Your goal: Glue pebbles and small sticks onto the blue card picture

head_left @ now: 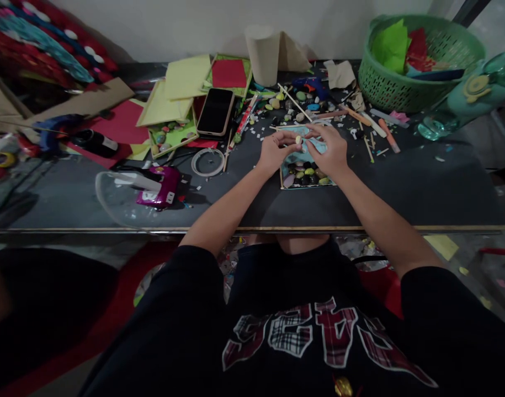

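Observation:
My left hand (276,150) is closed in a pinch on a small pale yellow pebble (298,140), held just above a light blue tray (306,179). The tray is edged with wooden sticks, and several dark, green and pale pebbles lie in its near half. My right hand (329,149) rests over the tray's far part with its fingers curled, touching the tray's blue surface beside the pebble. Whether that hand holds anything is hidden. More loose painted pebbles (301,97) lie scattered on the dark table just beyond both hands.
A phone (215,111) lies face up to the left, near a green tray of pebbles (169,137) and yellow and red paper sheets (186,77). A tape ring (208,162), a purple tool (159,186), a paper roll (262,54), wooden sticks (362,118) and a green basket (413,60) surround the work.

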Demonstrator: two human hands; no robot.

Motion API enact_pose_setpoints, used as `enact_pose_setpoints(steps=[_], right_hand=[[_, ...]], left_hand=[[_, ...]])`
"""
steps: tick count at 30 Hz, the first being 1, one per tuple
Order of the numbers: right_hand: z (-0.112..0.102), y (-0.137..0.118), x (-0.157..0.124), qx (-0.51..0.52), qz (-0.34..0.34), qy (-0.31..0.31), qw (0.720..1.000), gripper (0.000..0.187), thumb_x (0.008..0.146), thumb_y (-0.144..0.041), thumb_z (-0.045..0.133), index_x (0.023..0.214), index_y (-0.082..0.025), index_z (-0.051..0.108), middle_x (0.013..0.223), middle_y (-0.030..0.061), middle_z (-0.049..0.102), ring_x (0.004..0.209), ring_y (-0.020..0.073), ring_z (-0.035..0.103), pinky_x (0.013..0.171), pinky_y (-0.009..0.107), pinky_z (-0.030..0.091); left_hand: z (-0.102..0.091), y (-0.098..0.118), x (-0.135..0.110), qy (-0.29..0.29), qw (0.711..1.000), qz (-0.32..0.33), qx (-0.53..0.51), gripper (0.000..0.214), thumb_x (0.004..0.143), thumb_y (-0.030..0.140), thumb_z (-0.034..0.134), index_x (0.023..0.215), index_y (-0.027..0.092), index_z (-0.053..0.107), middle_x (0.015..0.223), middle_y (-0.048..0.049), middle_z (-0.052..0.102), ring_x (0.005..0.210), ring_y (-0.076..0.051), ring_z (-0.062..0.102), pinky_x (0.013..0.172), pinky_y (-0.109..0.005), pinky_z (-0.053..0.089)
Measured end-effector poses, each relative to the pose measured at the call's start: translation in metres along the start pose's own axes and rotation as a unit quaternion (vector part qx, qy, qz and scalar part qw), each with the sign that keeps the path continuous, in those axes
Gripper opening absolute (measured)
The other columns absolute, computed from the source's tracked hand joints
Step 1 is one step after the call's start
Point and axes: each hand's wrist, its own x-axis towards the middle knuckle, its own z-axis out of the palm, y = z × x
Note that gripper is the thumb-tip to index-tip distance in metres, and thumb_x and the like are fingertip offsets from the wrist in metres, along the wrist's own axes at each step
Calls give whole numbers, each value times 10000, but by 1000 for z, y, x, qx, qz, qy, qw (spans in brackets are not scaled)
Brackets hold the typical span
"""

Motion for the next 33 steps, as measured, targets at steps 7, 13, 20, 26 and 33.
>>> enact_pose_setpoints(steps=[7,13,20,26,33], right_hand=[[1,-10,-3,54,17,-27,998,403,951,-364,536,1344,-275,562,1073,29,757,1138,251,671,1011,484,557],[0,-8,-2,64,20,-11,998,506,907,-316,609,1399,-266,503,1027,33,763,1072,255,689,974,474,571],[1,-7,0,40,25,-28,998,493,936,-392,571,1405,-269,480,1052,48,737,966,242,694,943,473,564],[3,-8,1,28,25,-54,998,459,968,-431,525,1394,-277,455,1045,49,705,895,225,677,880,465,580],[5,1,-2,51,9,-67,996,472,965,-429,513,1391,-248,421,1025,48,691,884,221,671,894,455,576]], left_hand=[[3,0,-1,9,1000,-5,-21,323,661,228,901,811,174,620,779,12,726,740,-120,711,697,-238,573],[3,-1,0,-16,999,2,-40,340,672,326,910,811,169,643,784,3,741,729,-113,716,689,-223,574],[1,-1,0,-43,999,2,-10,319,751,423,853,840,173,678,800,-12,740,759,-125,719,733,-252,594],[2,0,0,-36,999,2,-20,303,703,364,894,825,173,692,813,-12,746,753,-127,712,736,-267,600],[4,3,-1,-43,999,11,-31,325,686,369,903,813,165,685,806,-9,746,748,-117,713,735,-250,602]])
